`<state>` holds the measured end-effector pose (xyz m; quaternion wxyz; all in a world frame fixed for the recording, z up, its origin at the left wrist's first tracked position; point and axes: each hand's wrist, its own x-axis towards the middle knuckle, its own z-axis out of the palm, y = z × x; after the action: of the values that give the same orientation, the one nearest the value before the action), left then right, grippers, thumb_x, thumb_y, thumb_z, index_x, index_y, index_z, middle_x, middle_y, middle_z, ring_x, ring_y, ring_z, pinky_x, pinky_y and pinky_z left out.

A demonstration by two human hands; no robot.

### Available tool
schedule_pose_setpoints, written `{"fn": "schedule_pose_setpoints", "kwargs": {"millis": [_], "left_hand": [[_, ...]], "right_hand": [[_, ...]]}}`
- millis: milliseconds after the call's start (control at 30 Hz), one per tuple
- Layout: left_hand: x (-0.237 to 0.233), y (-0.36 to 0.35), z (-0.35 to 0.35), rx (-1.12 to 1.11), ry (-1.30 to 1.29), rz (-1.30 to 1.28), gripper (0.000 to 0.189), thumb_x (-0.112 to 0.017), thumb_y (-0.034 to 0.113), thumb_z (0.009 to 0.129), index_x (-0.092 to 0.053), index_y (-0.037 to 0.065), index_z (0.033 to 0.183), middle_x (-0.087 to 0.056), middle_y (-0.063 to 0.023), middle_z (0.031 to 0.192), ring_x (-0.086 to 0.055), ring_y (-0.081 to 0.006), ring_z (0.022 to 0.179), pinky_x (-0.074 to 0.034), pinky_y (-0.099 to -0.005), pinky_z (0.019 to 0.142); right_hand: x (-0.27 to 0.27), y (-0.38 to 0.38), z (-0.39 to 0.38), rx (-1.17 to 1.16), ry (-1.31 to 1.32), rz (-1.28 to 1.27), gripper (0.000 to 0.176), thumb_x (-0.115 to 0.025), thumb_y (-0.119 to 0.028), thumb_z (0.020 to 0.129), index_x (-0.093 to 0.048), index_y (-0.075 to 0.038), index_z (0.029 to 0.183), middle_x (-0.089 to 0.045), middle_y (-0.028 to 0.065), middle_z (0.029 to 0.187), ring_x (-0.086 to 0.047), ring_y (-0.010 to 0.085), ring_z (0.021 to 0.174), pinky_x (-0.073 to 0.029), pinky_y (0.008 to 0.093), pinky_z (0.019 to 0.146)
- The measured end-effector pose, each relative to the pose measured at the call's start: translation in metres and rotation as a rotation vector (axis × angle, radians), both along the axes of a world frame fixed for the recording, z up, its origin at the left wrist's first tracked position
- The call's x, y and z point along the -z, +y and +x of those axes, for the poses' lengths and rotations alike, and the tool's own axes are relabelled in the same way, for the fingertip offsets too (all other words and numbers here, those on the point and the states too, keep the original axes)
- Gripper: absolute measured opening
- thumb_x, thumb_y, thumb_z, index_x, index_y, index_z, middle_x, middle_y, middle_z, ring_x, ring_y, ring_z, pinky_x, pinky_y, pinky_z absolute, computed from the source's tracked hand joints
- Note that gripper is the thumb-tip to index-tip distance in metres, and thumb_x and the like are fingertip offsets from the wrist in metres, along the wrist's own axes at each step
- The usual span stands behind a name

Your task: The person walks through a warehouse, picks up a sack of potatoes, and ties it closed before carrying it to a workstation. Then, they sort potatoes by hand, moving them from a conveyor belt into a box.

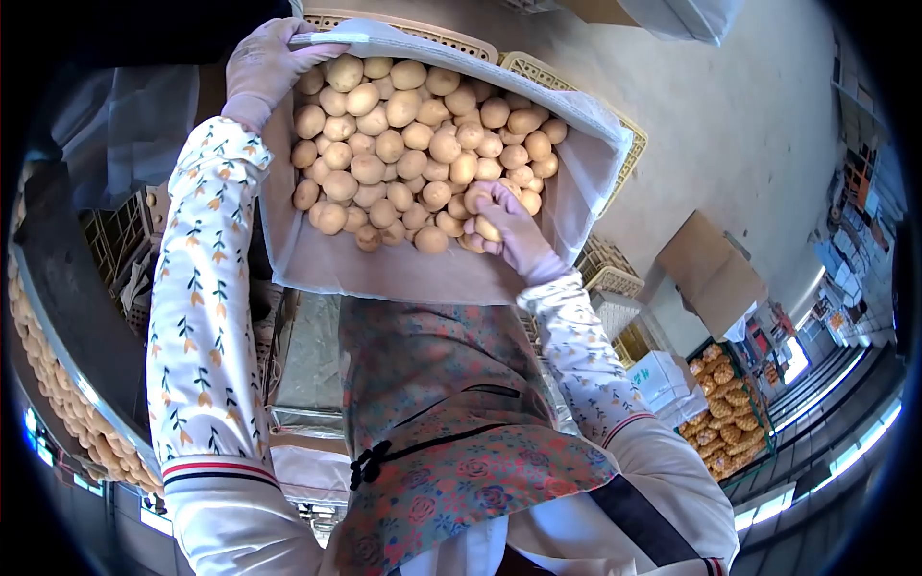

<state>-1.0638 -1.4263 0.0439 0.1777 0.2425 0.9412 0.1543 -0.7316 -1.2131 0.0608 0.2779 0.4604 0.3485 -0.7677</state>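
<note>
A box (384, 274) lined with pale plastic film is filled with round tan potatoes (389, 146). At its far left corner, my left hand (264, 69) is closed over the film-covered rim, fingers pointing right along the edge. My right hand (514, 230) reaches in at the right side of the heap. Its fingers are curled around a potato (487, 229), with more potatoes touching the fingertips. The palm side of the right hand is partly hidden.
Yellow plastic crates (605, 264) stand beyond and right of the box. An open cardboard box (709, 274) is farther right, near a green-edged crate of netted potatoes (725, 413). A curved conveyor bed carrying potatoes (72, 389) runs along the left.
</note>
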Motion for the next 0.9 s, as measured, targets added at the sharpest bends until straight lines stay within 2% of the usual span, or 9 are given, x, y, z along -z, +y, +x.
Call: {"fn": "schedule_pose_setpoints", "kwargs": {"millis": [67,200,300,367,433,533,600,667,900], "left_hand": [[-0.003,0.002,0.0,-0.017,-0.011,-0.024,0.056,-0.073,0.062,0.071,-0.07,0.013,0.098,-0.067,-0.0026,0.093,-0.065,-0.0215,0.089,-0.05,-0.034,0.078],[-0.008,0.001,0.007,0.035,0.085,0.008,0.058,-0.067,0.065,0.074,-0.068,0.012,0.097,-0.066,-0.0039,0.098,-0.064,-0.0229,0.093,-0.049,-0.035,0.08],[-0.009,-0.002,0.035,-0.041,0.369,0.214,0.053,-0.072,0.051,0.078,-0.063,0.012,0.113,-0.065,-0.0081,0.11,-0.062,-0.028,0.103,-0.049,-0.0375,0.088],[-0.02,-0.011,0.08,-0.165,0.561,0.439,0.046,-0.07,0.024,0.085,-0.055,0.005,0.125,-0.059,-0.0181,0.122,-0.056,-0.0363,0.112,-0.044,-0.0443,0.096],[-0.068,-0.027,0.145,-0.174,0.395,0.627,0.047,-0.067,0.013,0.087,-0.05,0.0,0.129,-0.055,-0.0188,0.126,-0.054,-0.0351,0.114,-0.042,-0.0418,0.098],[-0.117,-0.057,0.247,-0.838,-0.858,1.131,0.05,-0.06,0.012,0.091,-0.043,-0.003,0.136,-0.049,-0.0137,0.133,-0.048,-0.0254,0.125,-0.04,-0.0378,0.104],[-0.162,-0.085,0.27,-0.973,-1.212,1.223,0.051,-0.058,0.012,0.092,-0.041,-0.002,0.138,-0.046,-0.0122,0.136,-0.046,-0.0228,0.127,-0.039,-0.035,0.107],[-0.193,-0.1,0.271,-0.623,-1.036,1.166,0.054,-0.057,0.014,0.093,-0.036,0.0,0.142,-0.044,-0.0106,0.136,-0.046,-0.019,0.124,-0.04,-0.0326,0.104],[-0.254,-0.165,0.257,-0.535,-0.934,1.359,0.055,-0.061,0.011,0.092,-0.037,0.002,0.141,-0.046,-0.0079,0.132,-0.048,-0.0143,0.118,-0.043,-0.029,0.1]], "right_hand": [[-0.023,0.017,0.009,0.107,0.061,-0.285,0.034,-0.049,-0.032,0.102,-0.047,-0.011,0.128,-0.062,0.0094,0.084,-0.062,0.0114,0.063,-0.049,0.0196,0.049],[-0.06,0.013,0.033,0.199,0.151,-0.567,0.047,-0.033,-0.04,0.103,-0.041,-0.01,0.139,-0.062,0.0264,0.112,-0.062,0.0191,0.071,-0.042,0.0181,0.045],[-0.089,-0.006,0.03,0.236,0.283,-0.582,0.049,-0.052,-0.021,0.096,-0.04,-0.008,0.141,-0.054,0.0268,0.124,-0.06,0.0187,0.077,-0.044,0.0178,0.05],[-0.098,-0.021,0.029,0.222,0.269,-0.537,0.052,-0.057,-0.016,0.092,-0.041,-0.008,0.14,-0.055,0.0232,0.124,-0.061,0.0183,0.082,-0.047,0.0198,0.056],[-0.111,-0.043,0.02,0.147,0.268,-0.414,0.054,-0.06,-0.013,0.09,-0.041,-0.007,0.14,-0.055,0.0189,0.123,-0.062,0.0177,0.086,-0.049,0.0215,0.063],[-0.142,-0.087,-0.007,-0.051,0.293,-0.107,0.057,-0.062,-0.011,0.088,-0.042,-0.007,0.14,-0.052,0.0072,0.122,-0.061,0.0146,0.092,-0.05,0.0229,0.074],[-0.171,-0.116,-0.021,-0.118,0.37,-0.13,0.065,-0.064,-0.007,0.083,-0.039,-0.007,0.143,-0.049,0.0047,0.125,-0.056,0.015,0.107,-0.05,0.0253,0.083],[-0.182,-0.142,-0.028,-0.25,0.582,-0.03,0.076,-0.067,-0.005,0.075,-0.037,-0.004,0.145,-0.046,0.008,0.132,-0.048,0.0188,0.121,-0.044,0.0295,0.099],[-0.271,-0.193,-0.063,-0.358,0.68,-0.151,0.087,-0.07,-0.005,0.072,-0.03,-0.003,0.149,-0.042,0.0118,0.14,-0.044,0.0191,0.128,-0.044,0.0324,0.103]]}}
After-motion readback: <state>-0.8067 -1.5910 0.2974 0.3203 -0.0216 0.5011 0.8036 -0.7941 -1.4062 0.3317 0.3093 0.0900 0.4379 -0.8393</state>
